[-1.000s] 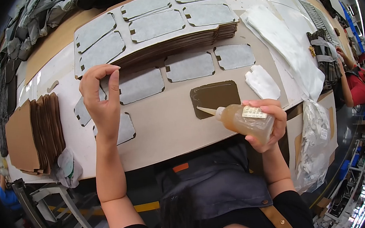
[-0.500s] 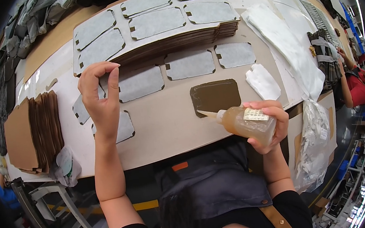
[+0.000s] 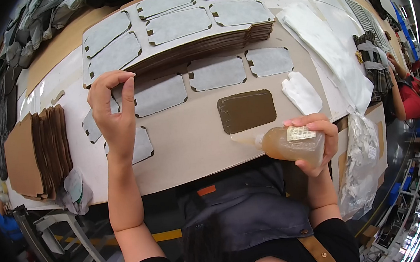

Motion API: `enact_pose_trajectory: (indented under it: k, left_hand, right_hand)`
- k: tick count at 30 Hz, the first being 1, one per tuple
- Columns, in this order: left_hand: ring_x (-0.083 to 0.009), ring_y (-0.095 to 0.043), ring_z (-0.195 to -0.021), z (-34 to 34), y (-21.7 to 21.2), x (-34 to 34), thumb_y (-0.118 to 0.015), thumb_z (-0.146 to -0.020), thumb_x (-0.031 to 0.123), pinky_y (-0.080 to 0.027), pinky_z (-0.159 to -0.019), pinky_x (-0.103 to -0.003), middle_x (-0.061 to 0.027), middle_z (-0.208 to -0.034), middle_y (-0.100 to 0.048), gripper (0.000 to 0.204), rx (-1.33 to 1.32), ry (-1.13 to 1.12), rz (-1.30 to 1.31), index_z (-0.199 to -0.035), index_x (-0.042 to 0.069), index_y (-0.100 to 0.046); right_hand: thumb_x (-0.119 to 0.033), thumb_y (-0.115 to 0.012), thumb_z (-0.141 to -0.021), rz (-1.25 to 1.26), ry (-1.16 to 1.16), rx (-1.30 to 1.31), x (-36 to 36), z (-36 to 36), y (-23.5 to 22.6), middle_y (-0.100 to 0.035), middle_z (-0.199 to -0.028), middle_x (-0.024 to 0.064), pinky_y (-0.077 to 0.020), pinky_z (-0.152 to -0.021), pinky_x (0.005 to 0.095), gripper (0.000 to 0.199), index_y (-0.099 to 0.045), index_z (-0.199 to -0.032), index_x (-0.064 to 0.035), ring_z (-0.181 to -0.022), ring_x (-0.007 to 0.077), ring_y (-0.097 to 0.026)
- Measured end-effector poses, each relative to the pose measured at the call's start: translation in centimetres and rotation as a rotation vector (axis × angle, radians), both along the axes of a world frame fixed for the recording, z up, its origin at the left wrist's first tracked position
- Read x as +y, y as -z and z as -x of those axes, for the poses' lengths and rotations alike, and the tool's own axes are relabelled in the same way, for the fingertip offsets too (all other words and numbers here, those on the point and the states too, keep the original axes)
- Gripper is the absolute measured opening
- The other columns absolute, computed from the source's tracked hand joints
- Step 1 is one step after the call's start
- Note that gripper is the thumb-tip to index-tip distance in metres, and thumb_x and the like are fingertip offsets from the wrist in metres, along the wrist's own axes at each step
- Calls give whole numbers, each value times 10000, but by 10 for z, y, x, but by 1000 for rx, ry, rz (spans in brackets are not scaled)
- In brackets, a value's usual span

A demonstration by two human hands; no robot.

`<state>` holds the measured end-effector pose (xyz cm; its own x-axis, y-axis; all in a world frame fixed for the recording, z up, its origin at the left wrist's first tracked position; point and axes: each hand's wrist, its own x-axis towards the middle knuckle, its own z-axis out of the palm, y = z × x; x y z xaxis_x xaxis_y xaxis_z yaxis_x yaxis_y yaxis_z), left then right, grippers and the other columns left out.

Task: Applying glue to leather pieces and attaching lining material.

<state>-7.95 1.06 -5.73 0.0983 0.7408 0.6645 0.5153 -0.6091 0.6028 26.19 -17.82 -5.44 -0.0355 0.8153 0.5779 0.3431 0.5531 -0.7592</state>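
Factory wkshp, prob.: stacked brn sheets (image 3: 23, 161), fabric piles (image 3: 28, 32), co-wkr (image 3: 411, 101) nearby.

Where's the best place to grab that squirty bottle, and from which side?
Probably round the wide body of the bottle, coming from the right, away from its thin nozzle, which points left near the brown panel. The right hand grips it that way.

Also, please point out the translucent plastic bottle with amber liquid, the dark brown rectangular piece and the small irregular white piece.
Translucent plastic bottle with amber liquid (image 3: 290, 148): head view, middle of body.
Dark brown rectangular piece (image 3: 247, 111): head view, middle of top face.
Small irregular white piece (image 3: 301, 93): head view, middle of top.
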Motion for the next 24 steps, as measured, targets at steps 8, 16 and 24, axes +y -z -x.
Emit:
enact_pose_trajectory:
  k: [8, 16, 24]
  left_hand:
    - [-198, -616, -1045, -1, 0, 1, -724, -925, 53, -386, -1019, -345, -24, -1032, -708, 59, -12, 3, -2, -966, 80, -692]
    - [-172, -602, -1071, 0, 1, 0, -654, -993, 51, -427, -1018, -312, -44, -1072, -689, 24, 51, -15, 29, -999, 37, -672]
    - [-153, -588, -1042, 0, -1, -1, -647, -1005, 66, -428, -989, -295, -40, -1080, -685, 42, 60, -14, 38, -1023, 40, -675]
  right_hand:
    - [-642, -616, -945, 117, 247, 810, -5, -24, 0, -585, -1251, 191, -527, -1034, 445, 859, -388, -1468, 1, -1196, 321, -617]
    - [-417, -831, -871, 203, 377, 602, 8, -73, -10, -596, -1287, 71, -479, -1065, 367, 889, -367, -1537, -55, -1216, 192, -598]
    - [-286, -933, -761, 256, 362, 443, 27, -90, -15, -650, -1199, 54, -497, -1038, 328, 931, -425, -1513, -78, -1142, 154, -627]
